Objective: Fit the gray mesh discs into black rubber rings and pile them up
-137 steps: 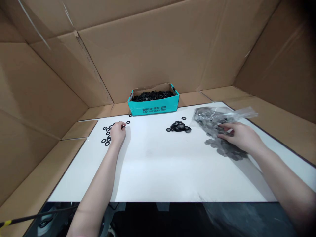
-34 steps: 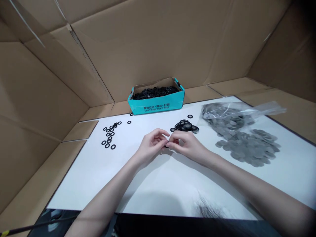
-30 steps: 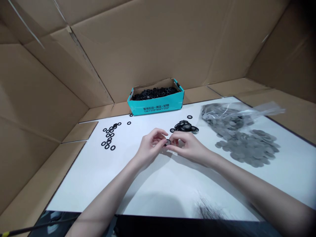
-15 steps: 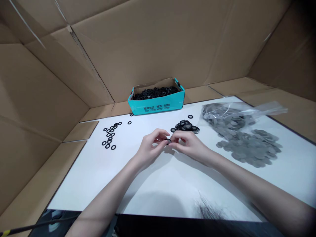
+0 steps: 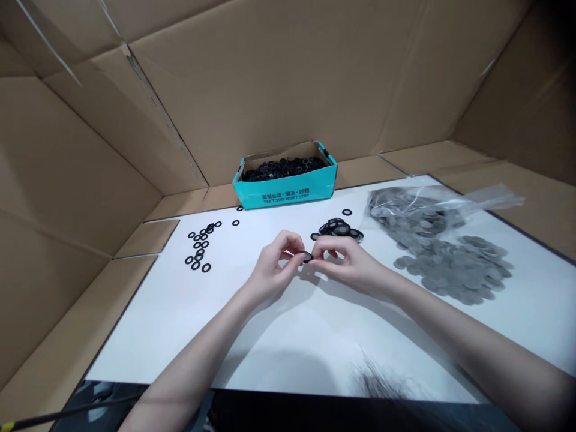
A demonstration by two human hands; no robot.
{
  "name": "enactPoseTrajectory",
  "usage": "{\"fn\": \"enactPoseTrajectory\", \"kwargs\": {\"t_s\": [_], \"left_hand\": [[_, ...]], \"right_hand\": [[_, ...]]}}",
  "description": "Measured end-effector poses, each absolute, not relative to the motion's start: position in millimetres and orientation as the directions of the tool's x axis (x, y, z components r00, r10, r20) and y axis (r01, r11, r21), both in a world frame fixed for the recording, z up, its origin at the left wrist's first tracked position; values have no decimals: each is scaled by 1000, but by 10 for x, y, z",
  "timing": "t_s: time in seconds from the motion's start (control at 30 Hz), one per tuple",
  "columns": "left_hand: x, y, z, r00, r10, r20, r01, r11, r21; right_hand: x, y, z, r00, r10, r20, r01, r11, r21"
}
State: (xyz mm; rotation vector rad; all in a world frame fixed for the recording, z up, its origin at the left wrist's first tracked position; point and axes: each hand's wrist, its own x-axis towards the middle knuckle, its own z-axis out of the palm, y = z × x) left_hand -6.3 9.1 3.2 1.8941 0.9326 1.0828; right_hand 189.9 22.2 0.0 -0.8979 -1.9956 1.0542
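Observation:
Between my two hands is a black ring with a grey disc in it [image 5: 308,257], held just above the white tabletop. My left hand [image 5: 279,259] pinches its left edge between thumb and fingers. On the opposite edge, the thumb and fingers of my right hand [image 5: 342,255] are closed. Just behind my right hand lies a small heap of black rings [image 5: 337,227], some with grey discs in them. Loose black rings [image 5: 198,245] are scattered to the left. At the right spreads a pile of thin grey discs [image 5: 463,270].
A turquoise box [image 5: 288,193] full of black rings stands at the back. Beside it on the right, a clear plastic bag [image 5: 418,210] holds more grey discs. Cardboard walls [image 5: 288,78] enclose the white tabletop [image 5: 180,336] at the back and sides.
The ring in my fingers has turned so that more of its grey face shows. My hands have shifted only slightly.

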Motion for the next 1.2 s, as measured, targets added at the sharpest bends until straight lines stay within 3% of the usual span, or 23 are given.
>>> {"fn": "enactPoseTrajectory", "kwargs": {"t_s": [0.27,0.67,1.0,1.2], "left_hand": [[-125,109,52,461,829,317,258,-467,846],[-118,115,11,495,783,376,342,-573,744],[-139,112,48,507,802,316,272,-497,824],[-128,103,42,525,761,380,391,-612,687]], "right_hand": [[1915,209,40,-542,810,225,271,422,-865],[1919,222,-18,-552,801,232,288,444,-848],[1929,223,-13,-556,788,265,287,481,-829],[1927,222,-2,-553,789,268,296,487,-822]]}}
